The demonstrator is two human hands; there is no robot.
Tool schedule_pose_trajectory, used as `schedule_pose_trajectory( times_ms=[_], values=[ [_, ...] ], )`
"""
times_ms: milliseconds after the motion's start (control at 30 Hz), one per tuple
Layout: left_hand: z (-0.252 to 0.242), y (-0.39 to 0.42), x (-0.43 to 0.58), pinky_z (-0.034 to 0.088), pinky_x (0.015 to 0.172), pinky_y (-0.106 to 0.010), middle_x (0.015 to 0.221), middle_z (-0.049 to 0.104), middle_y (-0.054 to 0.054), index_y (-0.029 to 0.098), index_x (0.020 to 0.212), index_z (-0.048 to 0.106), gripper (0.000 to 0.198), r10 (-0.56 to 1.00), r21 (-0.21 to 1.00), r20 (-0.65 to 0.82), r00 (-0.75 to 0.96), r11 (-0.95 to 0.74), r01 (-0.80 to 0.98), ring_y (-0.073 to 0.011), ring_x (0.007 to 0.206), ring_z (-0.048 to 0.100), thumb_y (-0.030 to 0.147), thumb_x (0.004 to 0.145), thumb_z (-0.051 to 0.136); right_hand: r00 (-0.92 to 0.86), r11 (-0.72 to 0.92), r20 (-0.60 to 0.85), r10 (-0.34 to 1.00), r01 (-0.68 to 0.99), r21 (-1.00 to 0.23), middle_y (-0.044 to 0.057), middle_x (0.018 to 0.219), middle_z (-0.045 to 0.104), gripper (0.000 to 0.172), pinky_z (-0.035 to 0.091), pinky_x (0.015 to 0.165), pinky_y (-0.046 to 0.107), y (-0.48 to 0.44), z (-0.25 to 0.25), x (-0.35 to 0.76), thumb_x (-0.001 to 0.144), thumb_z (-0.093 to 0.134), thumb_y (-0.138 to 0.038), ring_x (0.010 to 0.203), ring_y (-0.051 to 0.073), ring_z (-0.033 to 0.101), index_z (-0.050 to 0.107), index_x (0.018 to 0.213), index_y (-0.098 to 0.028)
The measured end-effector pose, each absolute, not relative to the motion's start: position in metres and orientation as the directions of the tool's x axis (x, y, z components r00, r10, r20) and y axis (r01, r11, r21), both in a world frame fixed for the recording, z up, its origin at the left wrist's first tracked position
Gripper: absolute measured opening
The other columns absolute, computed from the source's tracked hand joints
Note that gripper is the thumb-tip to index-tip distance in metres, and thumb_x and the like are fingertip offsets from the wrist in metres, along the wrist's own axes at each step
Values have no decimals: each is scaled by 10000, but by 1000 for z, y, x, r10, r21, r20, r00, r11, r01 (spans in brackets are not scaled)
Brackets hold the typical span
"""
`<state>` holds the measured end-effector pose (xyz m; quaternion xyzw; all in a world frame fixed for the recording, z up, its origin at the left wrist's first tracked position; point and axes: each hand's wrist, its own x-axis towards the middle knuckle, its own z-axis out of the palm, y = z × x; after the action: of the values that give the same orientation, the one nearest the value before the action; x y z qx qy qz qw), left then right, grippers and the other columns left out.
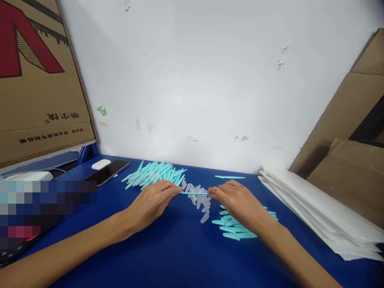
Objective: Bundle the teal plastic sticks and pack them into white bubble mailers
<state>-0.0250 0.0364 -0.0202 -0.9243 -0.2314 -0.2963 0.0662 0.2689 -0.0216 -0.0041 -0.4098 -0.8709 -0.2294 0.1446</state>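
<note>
Between both hands, a slim turquoise eyebrow razor (195, 193) is held level above the table. My left hand (156, 199) pinches its left end and my right hand (237, 202) pinches its right end; the fingertips hide both ends. Just behind and below it lie several translucent blade caps (199, 198), loosely scattered. A heap of turquoise razors (154, 174) spreads beyond my left hand. Under and beside my right hand is another group of razors (234, 230), partly covered by the hand and forearm. One single razor (230, 177) rests apart near the wall.
The blue table (180, 256) ends at a white wall (192, 80). At the left are a phone (109, 172), a white earbud case (101, 164) and a large cardboard box (39, 92). White envelope-like sheets (318, 212) are stacked at the right, beside another cardboard box (354, 172).
</note>
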Motion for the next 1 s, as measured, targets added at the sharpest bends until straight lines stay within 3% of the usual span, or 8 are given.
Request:
schedule_pose_trajectory(
  times_ms=[300,500,733,867,1000],
  values=[
    [-22,36,-26,518,707,-279,1030,670,-80,194,1264,572,361,374,10,561,739,-895,446,-179,880,615,62,986,382,-618,550,438,653,784,287,1,831,697,166,386,710,354,-23,-4,267,1015,489,-154,682,173,608,575,1149,-200],
    [-19,35,-24,516,713,-273,1032,670,-79,198,1280,556,329,351,34,575,739,-913,406,-172,887,612,101,1007,400,-627,572,438,644,775,268,7,791,686,160,390,707,340,-25,-2,265,1020,478,-159,685,167,614,592,1125,-194],
    [-22,29,-22,482,689,-254,999,650,-59,234,1369,501,421,260,64,624,737,-957,283,-145,832,569,69,984,461,-642,672,561,523,715,191,-9,737,643,142,368,648,313,-34,-4,246,1007,475,-123,627,142,558,605,1038,-168],
    [-22,27,-23,467,687,-247,938,622,-43,251,1370,508,442,273,99,648,711,-956,276,-137,808,547,51,981,447,-632,694,619,467,695,186,14,786,662,197,366,650,310,-36,-6,243,968,481,-46,657,147,563,609,1076,-148],
    [-19,26,-22,448,642,-232,921,612,-42,245,1362,511,446,272,53,638,720,-949,311,-132,773,538,39,980,407,-615,692,636,466,702,171,19,795,673,198,376,635,311,-38,-3,241,977,474,-62,650,149,561,621,1074,-151]
  ],
)
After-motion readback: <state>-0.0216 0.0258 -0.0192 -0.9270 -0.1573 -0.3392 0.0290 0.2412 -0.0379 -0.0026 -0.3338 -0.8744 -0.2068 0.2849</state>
